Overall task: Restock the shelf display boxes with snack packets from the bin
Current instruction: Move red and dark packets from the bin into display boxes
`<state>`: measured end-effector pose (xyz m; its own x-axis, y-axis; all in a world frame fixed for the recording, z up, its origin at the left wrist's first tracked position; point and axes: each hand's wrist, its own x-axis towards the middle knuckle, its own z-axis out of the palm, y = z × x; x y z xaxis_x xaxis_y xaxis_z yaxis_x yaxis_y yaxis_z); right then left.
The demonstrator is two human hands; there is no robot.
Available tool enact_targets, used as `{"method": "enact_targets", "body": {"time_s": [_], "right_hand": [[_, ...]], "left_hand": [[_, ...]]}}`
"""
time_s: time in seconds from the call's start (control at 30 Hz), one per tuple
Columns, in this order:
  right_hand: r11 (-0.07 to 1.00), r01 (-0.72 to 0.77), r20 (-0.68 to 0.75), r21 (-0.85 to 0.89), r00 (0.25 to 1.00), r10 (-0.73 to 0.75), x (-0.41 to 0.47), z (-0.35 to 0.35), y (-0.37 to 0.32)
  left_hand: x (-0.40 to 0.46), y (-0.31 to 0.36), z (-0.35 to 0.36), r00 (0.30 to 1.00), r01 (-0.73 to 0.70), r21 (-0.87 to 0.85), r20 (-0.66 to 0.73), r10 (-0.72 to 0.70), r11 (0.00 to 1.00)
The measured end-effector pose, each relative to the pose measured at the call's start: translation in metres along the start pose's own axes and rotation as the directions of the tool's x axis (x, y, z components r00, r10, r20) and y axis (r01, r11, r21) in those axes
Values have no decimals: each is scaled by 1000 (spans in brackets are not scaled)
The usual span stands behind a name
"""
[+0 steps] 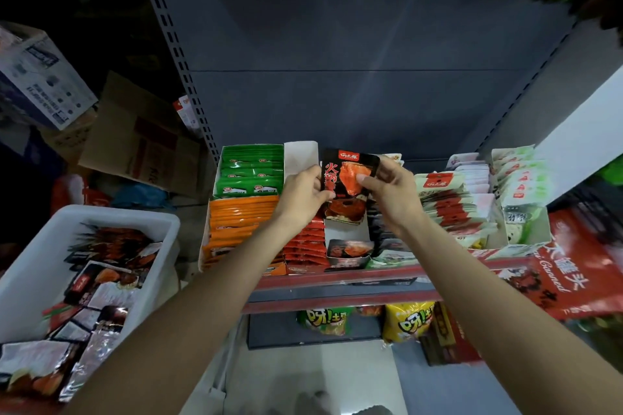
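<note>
black snack packet (349, 178) upright, long axis vertical, top edge up, pinched between left hand (303, 194) and right hand (391, 194)

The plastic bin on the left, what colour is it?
White; the plastic bin shows best in the head view, its only view.
</note>
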<state>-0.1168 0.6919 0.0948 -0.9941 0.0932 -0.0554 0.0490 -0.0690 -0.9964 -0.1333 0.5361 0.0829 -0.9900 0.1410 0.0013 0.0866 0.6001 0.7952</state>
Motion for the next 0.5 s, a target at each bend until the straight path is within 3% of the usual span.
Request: {"method": "enact_targets", "body": {"time_s": [0.2, 0.37, 0.5], "right_hand": [[918, 73, 99, -389, 994, -37, 1, -26, -14], [685, 194, 247, -702, 969, -21, -3, -27, -11], [561, 251, 302, -789, 953, -1, -8, -22, 1]], "left_hand": [[-10, 0, 7, 997, -50, 14, 66, 49, 999], [-13, 2, 9, 979, -42, 108, 201, 20, 993], [-18, 7, -1, 985, -110, 99, 140, 96, 989]]}}
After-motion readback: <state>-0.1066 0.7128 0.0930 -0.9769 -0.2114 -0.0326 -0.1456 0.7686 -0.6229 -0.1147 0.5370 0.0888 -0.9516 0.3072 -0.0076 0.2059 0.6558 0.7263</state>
